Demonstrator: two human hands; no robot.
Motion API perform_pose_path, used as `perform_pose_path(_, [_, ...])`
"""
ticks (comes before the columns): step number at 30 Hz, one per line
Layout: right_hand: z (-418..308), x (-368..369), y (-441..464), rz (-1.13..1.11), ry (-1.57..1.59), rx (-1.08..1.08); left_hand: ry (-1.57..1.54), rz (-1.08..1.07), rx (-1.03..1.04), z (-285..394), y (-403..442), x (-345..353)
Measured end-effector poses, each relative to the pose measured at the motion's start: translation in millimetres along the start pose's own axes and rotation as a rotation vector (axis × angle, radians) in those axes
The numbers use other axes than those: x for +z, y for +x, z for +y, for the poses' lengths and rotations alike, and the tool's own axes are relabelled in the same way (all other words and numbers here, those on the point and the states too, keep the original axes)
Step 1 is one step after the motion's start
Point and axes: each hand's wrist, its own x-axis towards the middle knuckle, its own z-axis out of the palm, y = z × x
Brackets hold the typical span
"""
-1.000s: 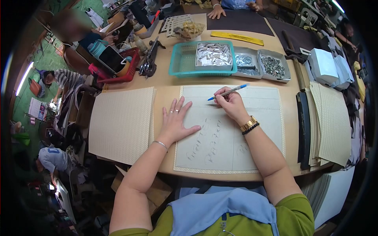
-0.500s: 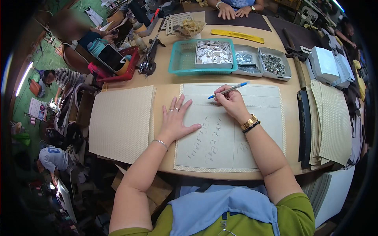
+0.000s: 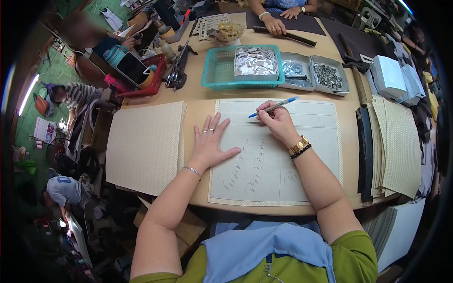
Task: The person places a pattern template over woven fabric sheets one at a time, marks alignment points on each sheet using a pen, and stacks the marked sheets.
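Board (image 3: 272,160) lies flat on the table (image 3: 196,89) right in front of me, under both hands. My left hand (image 3: 207,148) is flat, fingers spread wide, holding nothing; it straddles the board's left edge, thumb and index on the board, little finger off it. My right hand (image 3: 279,123) is over the board's upper middle, fingers curled in, pinching a pen (image 3: 276,107); tip points left, can't tell if it touches. Board: pale grey face, cream woven-look border (image 3: 264,204), thin ruled lines across the top and down the right part, slanting dark handwriting (image 3: 255,178) lower left to centre, too faint to read. Pen: clear barrel, blue at both ends.
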Motion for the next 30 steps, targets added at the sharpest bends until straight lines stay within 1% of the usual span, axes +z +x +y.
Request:
perform_pose_path(11, [0.6,-1.1,0.4,0.006,-0.053,0.002,0.004,0.005,0.010,-0.5,0.0,-0.9])
perform_pose_path(17, [-2.9,0.2,-1.5,0.005,-0.011,0.022,0.006,0.001,0.011,0.5,-0.9,-1.4])
perform_pose_path(20, [-4.7,-1.9,-1.3,-0.035,-0.035,0.042,0.012,-0.006,0.009,0.8,-0.2,-2.6])
perform_pose_path(26, [-3.2,-3.4,-1.0,-0.046,-0.038,0.041,0.009,0.001,0.008,0.3,-0.4,-0.2])
perform_pose_path(30, [-3.2,0.0,-1.8,-0.002,-0.006,0.003,0.011,0.003,0.012,-0.6,-0.3,1.6])
